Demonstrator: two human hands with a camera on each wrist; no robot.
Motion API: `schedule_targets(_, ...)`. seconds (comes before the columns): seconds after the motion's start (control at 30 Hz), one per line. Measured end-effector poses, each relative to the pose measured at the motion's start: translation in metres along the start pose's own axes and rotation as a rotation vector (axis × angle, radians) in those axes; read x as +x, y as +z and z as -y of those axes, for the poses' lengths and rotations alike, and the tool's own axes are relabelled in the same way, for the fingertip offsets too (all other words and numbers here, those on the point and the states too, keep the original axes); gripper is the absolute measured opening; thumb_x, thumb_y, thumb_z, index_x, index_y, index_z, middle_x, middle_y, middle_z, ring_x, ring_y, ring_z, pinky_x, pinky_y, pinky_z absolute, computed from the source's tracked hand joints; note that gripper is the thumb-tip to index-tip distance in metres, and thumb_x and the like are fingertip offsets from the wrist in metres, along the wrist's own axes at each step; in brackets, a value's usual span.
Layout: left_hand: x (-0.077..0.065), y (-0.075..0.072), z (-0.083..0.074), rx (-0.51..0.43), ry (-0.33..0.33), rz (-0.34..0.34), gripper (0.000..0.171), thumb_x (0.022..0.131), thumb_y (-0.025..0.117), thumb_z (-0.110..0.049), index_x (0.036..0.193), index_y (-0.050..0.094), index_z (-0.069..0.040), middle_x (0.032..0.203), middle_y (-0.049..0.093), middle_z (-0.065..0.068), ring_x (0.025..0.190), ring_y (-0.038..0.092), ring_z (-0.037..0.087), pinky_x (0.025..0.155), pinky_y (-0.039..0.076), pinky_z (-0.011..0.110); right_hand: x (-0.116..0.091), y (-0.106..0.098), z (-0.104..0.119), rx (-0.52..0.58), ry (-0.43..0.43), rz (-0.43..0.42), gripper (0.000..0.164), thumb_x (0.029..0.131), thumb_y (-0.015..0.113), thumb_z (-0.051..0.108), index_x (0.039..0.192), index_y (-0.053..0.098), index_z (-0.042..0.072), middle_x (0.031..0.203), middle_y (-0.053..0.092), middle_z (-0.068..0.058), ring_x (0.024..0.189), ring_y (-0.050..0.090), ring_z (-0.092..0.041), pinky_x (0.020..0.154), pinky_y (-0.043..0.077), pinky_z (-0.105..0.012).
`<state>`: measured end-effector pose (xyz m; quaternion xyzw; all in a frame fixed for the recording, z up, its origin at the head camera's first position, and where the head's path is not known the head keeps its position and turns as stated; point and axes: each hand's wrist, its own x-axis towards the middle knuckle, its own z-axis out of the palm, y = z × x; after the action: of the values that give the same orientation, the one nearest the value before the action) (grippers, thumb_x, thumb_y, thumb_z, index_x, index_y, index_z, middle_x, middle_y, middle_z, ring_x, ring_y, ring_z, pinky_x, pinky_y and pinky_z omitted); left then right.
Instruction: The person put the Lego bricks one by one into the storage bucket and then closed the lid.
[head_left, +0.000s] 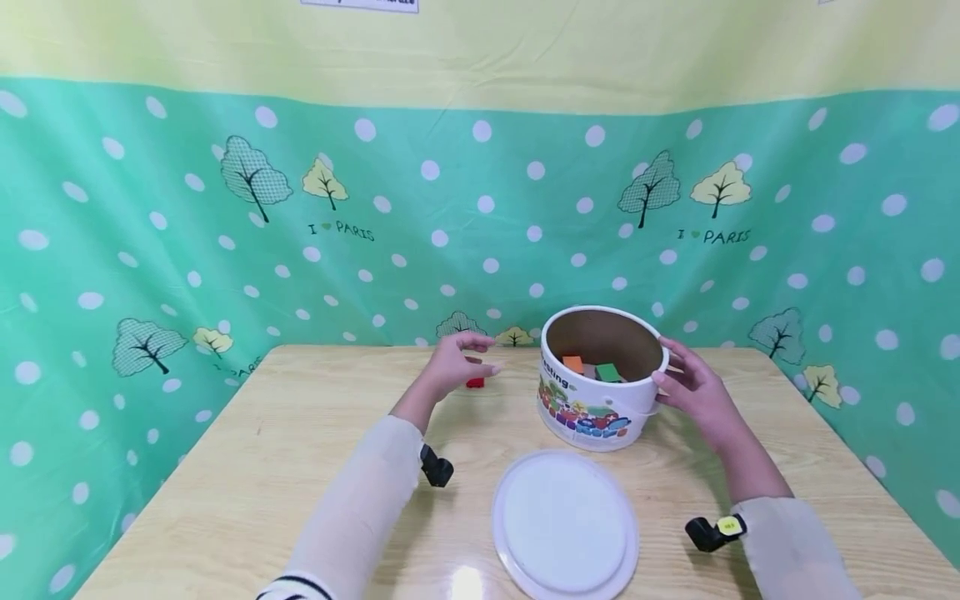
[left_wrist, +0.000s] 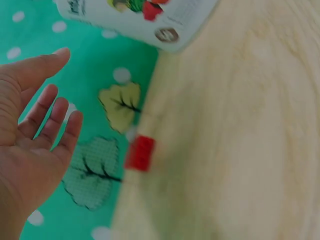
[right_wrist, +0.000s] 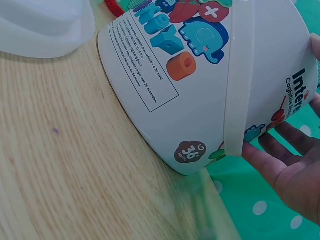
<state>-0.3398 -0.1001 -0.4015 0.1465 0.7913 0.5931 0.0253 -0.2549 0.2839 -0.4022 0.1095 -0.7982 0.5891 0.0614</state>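
A white toy bucket [head_left: 637,400] with coloured pictures on its side stands at the back right, its mouth leaning toward the front. Inside it lie an orange block [head_left: 573,364] and a green block [head_left: 608,373]. My right hand [head_left: 701,396] holds the bucket by the right side of its rim; the right wrist view has the fingers against the wall beside a white handle [right_wrist: 239,90]. Over a small red block [left_wrist: 142,153] near the table's back edge, my left hand [head_left: 453,365] hovers with fingers loosely spread and nothing in them.
A round white lid [head_left: 566,525] lies flat on the wooden table [head_left: 247,467] in front of the bucket. Behind the table hangs a green and yellow cloth [head_left: 420,217] with dots and trees. Both wrists carry small black cameras.
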Motion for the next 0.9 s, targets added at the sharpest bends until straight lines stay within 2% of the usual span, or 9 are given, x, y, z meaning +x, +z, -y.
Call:
schedule_targets(0.13,-0.002,-0.004,0.019,0.002,-0.033,-0.072,0.045,0.076,0.081,0.001,0.118,0.069,-0.009,0.124,0.055,0.019,0.111,0.059,0.04,0.079,0.058,0.033,0.001,0.002,-0.001,0.001,0.001,0.004,0.067,0.1,0.057,0.028,0.156,0.023,0.022,0.15,0.028,-0.026,0.13,0.037,-0.043,0.087,0.053,-0.032)
schedule_targets(0.3,-0.001,-0.007,0.031,0.061,-0.048,-0.122,0.046,0.075,0.082,-0.003,0.119,0.068,-0.01,0.129,0.054,0.02,0.11,0.059,0.039,0.083,0.057,0.035,0.001,0.001,-0.003,-0.017,-0.005,-0.006,0.066,0.1,0.057,0.029,0.156,0.023,0.023,0.149,0.029,-0.027,0.127,0.042,-0.036,0.087,0.054,-0.032)
schedule_targets(0.43,0.002,-0.007,0.039,0.129,-0.057,-0.114,0.052,0.073,0.085,-0.004,0.121,0.068,-0.009,0.132,0.055,0.013,0.114,0.057,0.04,0.088,0.055,0.04,0.0,0.0,-0.003,-0.02,-0.009,-0.007,0.066,0.1,0.057,0.028,0.156,0.024,0.023,0.149,0.029,-0.027,0.124,0.044,-0.028,0.087,0.054,-0.033)
schedule_targets(0.67,0.006,-0.004,0.051,0.21,-0.076,-0.034,0.062,0.071,0.085,0.002,0.129,0.064,-0.008,0.141,0.052,0.007,0.131,0.045,0.036,0.1,0.047,0.042,-0.002,0.0,-0.003,-0.005,-0.01,0.001,0.066,0.1,0.058,0.027,0.156,0.023,0.02,0.149,0.03,-0.027,0.12,0.046,-0.019,0.087,0.054,-0.034)
schedule_targets(0.8,0.007,-0.003,0.053,0.247,-0.082,-0.032,0.063,0.07,0.084,0.004,0.128,0.064,-0.008,0.14,0.052,0.008,0.124,0.051,0.033,0.096,0.05,0.039,0.0,0.0,-0.003,0.0,-0.027,0.0,0.065,0.1,0.057,0.026,0.156,0.024,0.019,0.148,0.031,-0.026,0.117,0.047,-0.011,0.086,0.054,-0.03)
schedule_targets(0.9,0.006,-0.002,0.053,0.265,-0.089,-0.038,0.06,0.071,0.083,0.005,0.126,0.065,-0.007,0.134,0.057,0.009,0.11,0.059,0.029,0.088,0.054,0.035,0.001,0.0,-0.003,0.005,-0.033,-0.001,0.065,0.1,0.057,0.025,0.156,0.025,0.019,0.148,0.032,-0.026,0.117,0.048,-0.011,0.085,0.054,-0.029)
